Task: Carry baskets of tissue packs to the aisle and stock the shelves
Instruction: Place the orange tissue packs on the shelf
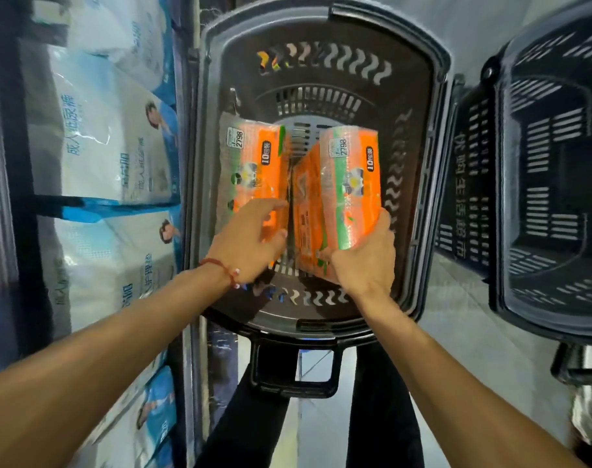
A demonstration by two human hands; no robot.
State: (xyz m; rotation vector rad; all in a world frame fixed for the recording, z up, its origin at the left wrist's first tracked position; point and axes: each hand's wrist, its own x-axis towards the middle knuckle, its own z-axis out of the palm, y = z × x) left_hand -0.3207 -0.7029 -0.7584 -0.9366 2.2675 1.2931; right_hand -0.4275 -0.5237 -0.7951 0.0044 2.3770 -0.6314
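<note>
In the dark basket (422, 79), the left hand (250, 238) gripped one orange tissue pack (254, 163); the right hand (365, 261) gripped another tissue pack (352, 184).

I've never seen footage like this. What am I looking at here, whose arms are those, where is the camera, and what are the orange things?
There is no machine here: a person wears a wide-angle camera on the head, so the single picture looks down along their own bare arms. That lens bends the edges of the view.

Below them is a dark plastic shopping basket with slotted walls. Inside it are orange tissue packs. The left hand, with a red bracelet at the wrist, reaches onto the left pack; whether it has closed on it is unclear. The right hand grips the near end of the right pack.

A second dark basket sits to the right and looks empty. On the left, shelves hold large white and blue packages. The person's dark trouser legs show beneath the basket.
</note>
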